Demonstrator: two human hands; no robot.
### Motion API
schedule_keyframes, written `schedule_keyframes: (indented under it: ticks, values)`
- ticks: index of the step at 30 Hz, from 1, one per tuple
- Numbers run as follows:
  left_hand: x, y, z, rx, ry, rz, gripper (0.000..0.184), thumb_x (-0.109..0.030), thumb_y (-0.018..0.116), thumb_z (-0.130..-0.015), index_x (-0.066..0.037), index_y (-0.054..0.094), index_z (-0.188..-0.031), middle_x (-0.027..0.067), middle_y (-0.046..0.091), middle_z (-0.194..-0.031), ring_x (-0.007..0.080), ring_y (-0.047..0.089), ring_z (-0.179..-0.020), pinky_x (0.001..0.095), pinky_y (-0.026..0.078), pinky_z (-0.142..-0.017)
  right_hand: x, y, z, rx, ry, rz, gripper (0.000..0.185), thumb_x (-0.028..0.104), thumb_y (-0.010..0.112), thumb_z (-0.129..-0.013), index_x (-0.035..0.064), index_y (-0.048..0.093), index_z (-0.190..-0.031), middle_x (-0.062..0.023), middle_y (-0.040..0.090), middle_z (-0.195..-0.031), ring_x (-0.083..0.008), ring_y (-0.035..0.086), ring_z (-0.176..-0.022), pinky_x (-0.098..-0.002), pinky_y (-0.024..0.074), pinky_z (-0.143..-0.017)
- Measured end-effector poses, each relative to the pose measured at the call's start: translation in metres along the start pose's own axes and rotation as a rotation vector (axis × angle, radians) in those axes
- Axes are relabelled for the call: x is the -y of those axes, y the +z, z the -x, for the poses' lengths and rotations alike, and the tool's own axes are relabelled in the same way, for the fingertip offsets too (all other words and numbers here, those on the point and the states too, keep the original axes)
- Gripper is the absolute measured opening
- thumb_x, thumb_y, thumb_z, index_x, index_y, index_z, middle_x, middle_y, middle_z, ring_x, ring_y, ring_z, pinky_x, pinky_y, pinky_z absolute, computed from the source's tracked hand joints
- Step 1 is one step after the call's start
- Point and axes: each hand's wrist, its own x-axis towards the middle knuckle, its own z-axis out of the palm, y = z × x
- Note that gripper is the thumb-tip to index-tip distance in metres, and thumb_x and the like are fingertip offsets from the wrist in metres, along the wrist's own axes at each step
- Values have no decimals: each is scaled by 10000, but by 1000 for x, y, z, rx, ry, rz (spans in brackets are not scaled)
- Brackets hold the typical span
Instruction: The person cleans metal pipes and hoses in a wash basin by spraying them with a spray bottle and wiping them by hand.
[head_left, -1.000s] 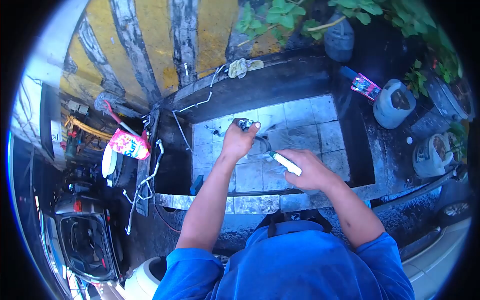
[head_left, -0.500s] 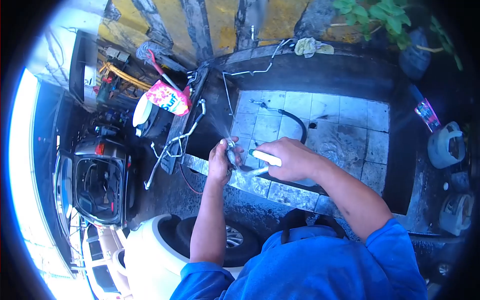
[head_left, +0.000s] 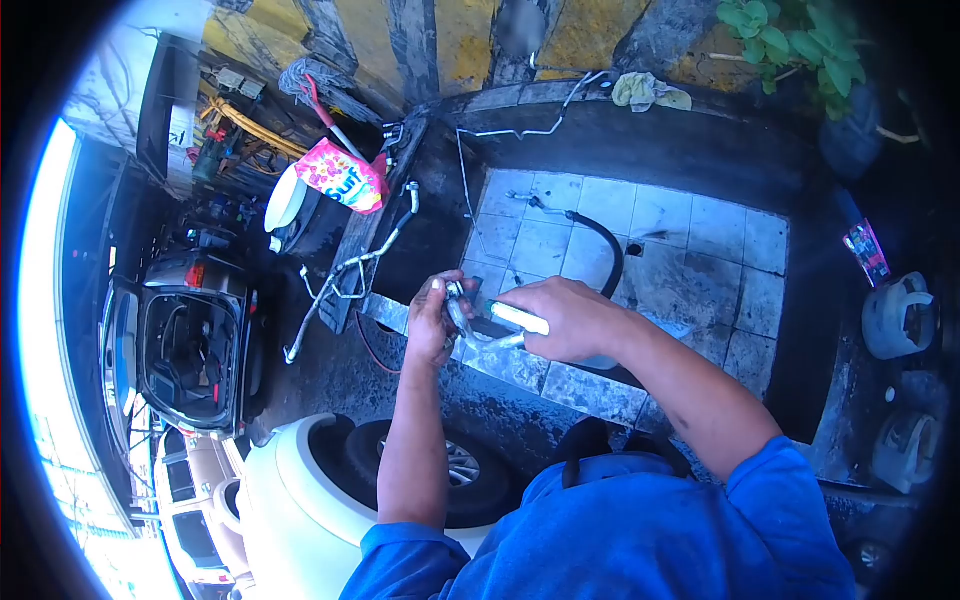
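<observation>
My left hand (head_left: 436, 318) is closed round the metal end fitting of a pipe (head_left: 466, 322), above the near left rim of the tiled basin (head_left: 590, 385). Just right of it, my right hand (head_left: 572, 318) is wrapped round a white handle with a green tip (head_left: 520, 319), which points at the fitting. A silvery tube runs from the fitting to below my right hand. Behind my hands, a black hose with metal ends (head_left: 605, 240) lies on the basin's white tiles.
Left of the basin, bent metal pipes (head_left: 350, 262) and a pink Surf packet (head_left: 342, 178) rest by a plank. A cloth (head_left: 640, 92) lies on the far rim. Cut plastic jugs (head_left: 898, 315) stand at the right. A white car (head_left: 300, 500) is at the lower left.
Since a second ago, both hands have moved left from over the basin to its near rim, and the view has shifted. The spray seen at the fitting half a second ago no longer shows.
</observation>
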Motion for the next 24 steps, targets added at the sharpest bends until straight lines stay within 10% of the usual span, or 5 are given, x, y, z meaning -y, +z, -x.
schedule_keyframes:
  ticks: [7, 13, 18, 24]
  values:
    - [-1, -5, -4, -49, 320, -995, 517, -443, 431, -1088, 11, 678, -1050, 107, 692, -907, 203, 662, -766, 378, 522, -692, -39, -7, -35, 214, 166, -270, 548, 73, 693, -718, 71, 683, -1266, -111, 750, -1073, -229, 697, -947, -359, 527, -849]
    - [20, 3, 5, 43, 306, -1261, 506, -475, 444, -1061, 0, 598, -984, 265, 662, -812, 499, 632, -778, 512, 495, -677, -64, 19, -57, 205, 100, -222, 448, 117, 690, -756, 72, 703, -1202, -132, 747, -998, -246, 702, -894, -381, 536, -816]
    - [103, 25, 29, 139, -111, -556, 309, -294, 533, -1022, 8, 578, -1071, 86, 631, -862, 166, 602, -753, 375, 515, -710, -96, 36, -31, 195, 143, -153, 529, 145, 682, -758, 61, 652, -1280, -199, 728, -1052, -358, 704, -950, -419, 546, -833]
    - [155, 126, 23, 271, -642, 238, 151, -217, 584, -953, -67, 603, -948, 62, 567, -814, 182, 544, -673, 365, 515, -719, -82, -35, 91, -356, 308, 27, 562, 76, 646, -780, 24, 606, -1338, -216, 715, -1089, -320, 717, -978, -409, 548, -854]
